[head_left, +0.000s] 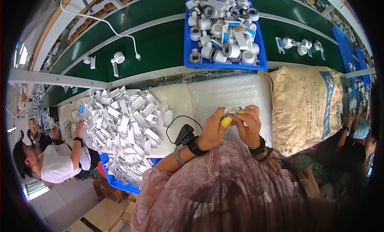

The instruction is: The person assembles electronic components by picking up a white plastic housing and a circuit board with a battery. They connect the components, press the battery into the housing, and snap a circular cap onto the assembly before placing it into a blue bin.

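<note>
Over the near edge of the table, both my hands meet around a small white plastic part (pixel 232 110). My left hand (pixel 213 130) pinches it from the left. The fingers of my right hand (pixel 249 124) close on its right side, covering much of it. Yellow (pixel 226 121) shows at my left thumb and again by the right fingertips; whether it is a finger cover or tape I cannot tell. A thin wire hangs below the hands. To the left lies a heap of white plastic casings (pixel 124 118), with a single casing (pixel 168 117) beside it.
A blue tray (pixel 186 52) of round white housings stands beyond the table. Green belts (pixel 160 40) run across, carrying a few loose parts. A brown sack (pixel 300 112) lies right. A blue bin (pixel 120 185) of casings sits low left. Co-workers (pixel 60 162) are at both sides.
</note>
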The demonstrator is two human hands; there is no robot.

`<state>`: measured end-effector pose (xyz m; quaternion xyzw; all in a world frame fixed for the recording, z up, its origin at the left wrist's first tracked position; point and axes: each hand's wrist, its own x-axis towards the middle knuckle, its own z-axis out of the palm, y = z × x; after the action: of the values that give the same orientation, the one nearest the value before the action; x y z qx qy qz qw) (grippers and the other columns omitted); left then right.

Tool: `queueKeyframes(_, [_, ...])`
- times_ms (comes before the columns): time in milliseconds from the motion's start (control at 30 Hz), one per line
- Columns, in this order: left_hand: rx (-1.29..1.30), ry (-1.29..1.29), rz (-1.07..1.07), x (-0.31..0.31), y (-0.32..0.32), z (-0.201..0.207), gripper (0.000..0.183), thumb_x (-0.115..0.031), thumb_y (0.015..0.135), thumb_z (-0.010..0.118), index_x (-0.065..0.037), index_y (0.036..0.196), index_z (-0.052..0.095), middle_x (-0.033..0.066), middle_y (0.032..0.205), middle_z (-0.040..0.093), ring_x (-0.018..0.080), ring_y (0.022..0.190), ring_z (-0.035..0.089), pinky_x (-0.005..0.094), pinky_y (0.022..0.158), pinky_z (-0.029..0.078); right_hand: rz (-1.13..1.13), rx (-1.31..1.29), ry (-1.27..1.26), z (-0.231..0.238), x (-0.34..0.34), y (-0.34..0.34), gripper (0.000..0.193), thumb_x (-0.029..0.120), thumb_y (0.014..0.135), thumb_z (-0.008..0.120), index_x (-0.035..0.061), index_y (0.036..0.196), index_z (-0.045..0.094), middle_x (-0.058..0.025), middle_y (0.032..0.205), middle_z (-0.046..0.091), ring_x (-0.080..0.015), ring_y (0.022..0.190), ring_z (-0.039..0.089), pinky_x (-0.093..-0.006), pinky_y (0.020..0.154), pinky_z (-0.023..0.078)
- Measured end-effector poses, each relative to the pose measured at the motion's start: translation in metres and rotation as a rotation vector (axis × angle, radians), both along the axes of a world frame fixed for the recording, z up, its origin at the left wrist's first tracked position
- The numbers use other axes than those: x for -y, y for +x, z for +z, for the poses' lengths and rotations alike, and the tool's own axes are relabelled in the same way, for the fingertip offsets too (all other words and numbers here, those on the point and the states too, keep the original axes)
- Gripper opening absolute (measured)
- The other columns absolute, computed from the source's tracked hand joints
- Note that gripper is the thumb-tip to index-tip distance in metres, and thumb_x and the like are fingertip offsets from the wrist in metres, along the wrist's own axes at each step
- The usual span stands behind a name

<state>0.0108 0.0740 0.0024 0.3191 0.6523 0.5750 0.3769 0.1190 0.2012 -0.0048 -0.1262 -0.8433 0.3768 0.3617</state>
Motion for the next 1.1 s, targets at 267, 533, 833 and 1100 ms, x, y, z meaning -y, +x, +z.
queueKeyframes(267, [-0.092, -0.051, -0.010, 0.003, -0.001, 0.006, 0.022, -0.007, 0.091, 0.049, -0.002, 0.113, 0.049, 0.0204, 0.090, 0.062, 0.0406, 0.084, 0.062, 0.0402, 0.070, 0.049, 0.030, 0.119, 0.166, 0.014, 0.001, -0.003, 0.022, -0.002, 0.073, 0.073, 0.0071, 0.092, 0.066, -0.0048, 0.086, 0.058, -0.0235, 0.081, 0.057, -0.0400, 0.090, 0.042])
queueKeyframes(533, [-0.017, -0.080, -0.084, 0.006, 0.001, 0.004, 0.027, -0.006, 0.091, 0.050, -0.003, 0.117, 0.047, 0.0223, 0.097, 0.059, 0.0421, 0.089, 0.059, 0.0408, 0.074, 0.047, 0.128, 0.032, 0.230, 0.008, -0.010, 0.002, 0.025, 0.001, 0.070, 0.075, 0.0069, 0.092, 0.066, -0.0054, 0.085, 0.058, -0.0236, 0.082, 0.057, -0.0440, 0.089, 0.046])
queueKeyframes(833, [-0.039, -0.089, -0.017, 0.005, 0.000, 0.014, 0.017, -0.008, 0.092, 0.050, -0.001, 0.107, 0.054, 0.0209, 0.089, 0.061, 0.0396, 0.082, 0.062, 0.0381, 0.071, 0.049, 0.085, 0.018, 0.195, 0.009, 0.001, 0.002, 0.021, 0.001, 0.072, 0.074, 0.0076, 0.090, 0.065, -0.0036, 0.082, 0.059, -0.0200, 0.072, 0.059, -0.0458, 0.093, 0.043])
queueKeyframes(1100, [0.324, -0.033, -0.023, 0.011, -0.024, -0.021, 0.017, -0.014, 0.100, 0.041, -0.004, 0.105, 0.053, 0.0021, 0.069, 0.055, 0.0083, 0.055, 0.051, 0.0219, 0.049, 0.039, 0.061, 0.107, 0.135, -0.006, 0.001, -0.015, 0.025, 0.003, 0.073, 0.074, 0.0074, 0.096, 0.064, -0.0054, 0.087, 0.061, -0.0236, 0.081, 0.058, -0.0429, 0.088, 0.045])
